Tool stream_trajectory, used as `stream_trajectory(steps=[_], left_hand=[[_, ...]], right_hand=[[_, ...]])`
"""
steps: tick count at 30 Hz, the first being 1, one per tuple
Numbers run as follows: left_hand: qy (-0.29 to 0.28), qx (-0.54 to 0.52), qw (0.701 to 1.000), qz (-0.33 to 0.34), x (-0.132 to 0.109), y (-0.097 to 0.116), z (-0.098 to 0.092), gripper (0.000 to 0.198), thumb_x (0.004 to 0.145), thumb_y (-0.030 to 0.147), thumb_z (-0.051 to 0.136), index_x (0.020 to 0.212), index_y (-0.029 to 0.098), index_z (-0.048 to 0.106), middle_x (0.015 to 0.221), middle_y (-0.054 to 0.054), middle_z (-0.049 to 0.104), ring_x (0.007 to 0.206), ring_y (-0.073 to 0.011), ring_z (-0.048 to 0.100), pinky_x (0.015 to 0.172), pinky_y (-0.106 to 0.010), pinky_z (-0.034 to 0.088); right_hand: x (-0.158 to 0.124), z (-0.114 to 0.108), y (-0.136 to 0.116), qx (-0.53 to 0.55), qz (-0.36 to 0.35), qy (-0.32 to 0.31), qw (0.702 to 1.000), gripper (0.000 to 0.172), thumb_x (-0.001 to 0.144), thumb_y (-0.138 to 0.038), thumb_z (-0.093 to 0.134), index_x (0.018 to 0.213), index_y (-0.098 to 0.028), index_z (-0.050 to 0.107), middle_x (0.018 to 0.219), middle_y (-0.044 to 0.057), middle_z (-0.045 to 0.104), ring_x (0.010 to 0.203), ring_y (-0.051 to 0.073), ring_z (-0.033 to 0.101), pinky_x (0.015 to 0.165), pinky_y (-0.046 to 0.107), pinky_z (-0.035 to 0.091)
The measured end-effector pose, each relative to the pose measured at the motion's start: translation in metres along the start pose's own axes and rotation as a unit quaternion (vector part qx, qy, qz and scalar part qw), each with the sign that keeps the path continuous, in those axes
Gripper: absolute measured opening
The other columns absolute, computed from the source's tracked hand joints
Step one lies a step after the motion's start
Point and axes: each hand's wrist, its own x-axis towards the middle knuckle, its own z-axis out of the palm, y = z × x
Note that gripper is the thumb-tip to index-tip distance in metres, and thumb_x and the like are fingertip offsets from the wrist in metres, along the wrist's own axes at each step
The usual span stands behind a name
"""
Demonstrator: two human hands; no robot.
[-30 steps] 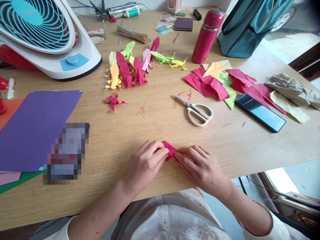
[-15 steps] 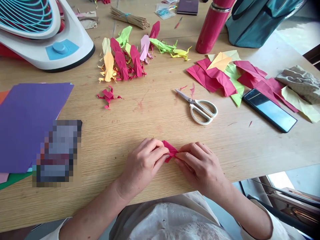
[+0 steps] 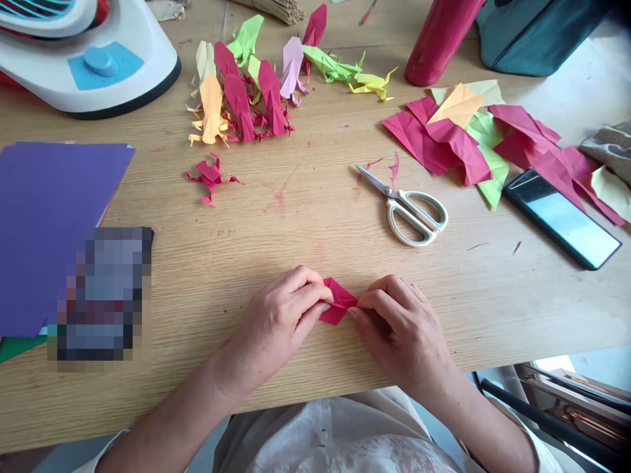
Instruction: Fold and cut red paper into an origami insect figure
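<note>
A small folded piece of magenta origami paper (image 3: pixel 339 303) lies between my hands near the table's front edge. My left hand (image 3: pixel 286 312) pinches its left side, fingers closed and partly covering it. On its right tip, the thumb and fingers of my right hand (image 3: pixel 407 328) are pressed together. Creases show across the paper's visible middle. Beyond my right hand lie scissors (image 3: pixel 413 213) with white handles, blades pointing away to the left. A small magenta origami figure (image 3: pixel 210 176) with thin limbs rests farther left.
Several folded paper figures (image 3: pixel 240 108) stand at the back. Creased paper sheets (image 3: pixel 426 144) and a phone (image 3: pixel 562 217) lie on the right. Purple paper (image 3: pixel 44 230) and a blurred-out phone-like object (image 3: pixel 106 295) are at left. A white fan base (image 3: pixel 133 79) and a magenta bottle (image 3: pixel 438 43) stand behind.
My fingers have drawn slightly apart, so more of the magenta paper shows between them. The camera view has tilted down and closer. Both hands still pinch the paper.
</note>
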Motion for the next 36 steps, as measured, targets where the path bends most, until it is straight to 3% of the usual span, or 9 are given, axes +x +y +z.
stream_trajectory(steps=[7, 25, 36], left_hand=[[-0.008, -0.026, 1.0, -0.005, 0.001, -0.002, -0.005, 0.018, 0.097, 0.006, 0.051, 0.095, 0.02, 0.063, 0.096, 0.0, 0.063, 0.086, -0.0116, 0.061, 0.076, -0.026, 0.047], [-0.022, 0.025, 0.999, -0.02, 0.005, 0.005, -0.001, 0.013, 0.098, 0.013, 0.053, 0.091, 0.019, 0.062, 0.094, -0.001, 0.059, 0.082, -0.0135, 0.058, 0.074, -0.029, 0.047], [0.022, 0.078, 0.996, -0.027, 0.006, 0.012, 0.007, 0.014, 0.095, 0.012, 0.052, 0.084, 0.018, 0.058, 0.096, -0.003, 0.057, 0.084, -0.0146, 0.058, 0.076, -0.029, 0.048]], right_hand=[[0.0, -0.001, 0.0, 0.015, 0.007, 0.001, 1.0, 0.017, 0.097, -0.021, 0.059, 0.081, -0.019, 0.06, 0.081, 0.003, 0.056, 0.072, 0.016, 0.05, 0.067, 0.032, 0.038], [0.001, -0.001, 0.0, 0.036, 0.029, 0.014, 0.999, 0.013, 0.096, -0.019, 0.062, 0.083, -0.02, 0.06, 0.084, 0.004, 0.059, 0.073, 0.015, 0.055, 0.066, 0.031, 0.043], [0.004, 0.001, -0.002, 0.011, 0.037, 0.04, 0.998, 0.015, 0.097, -0.018, 0.059, 0.082, -0.021, 0.059, 0.086, 0.005, 0.058, 0.071, 0.015, 0.056, 0.06, 0.03, 0.045]])
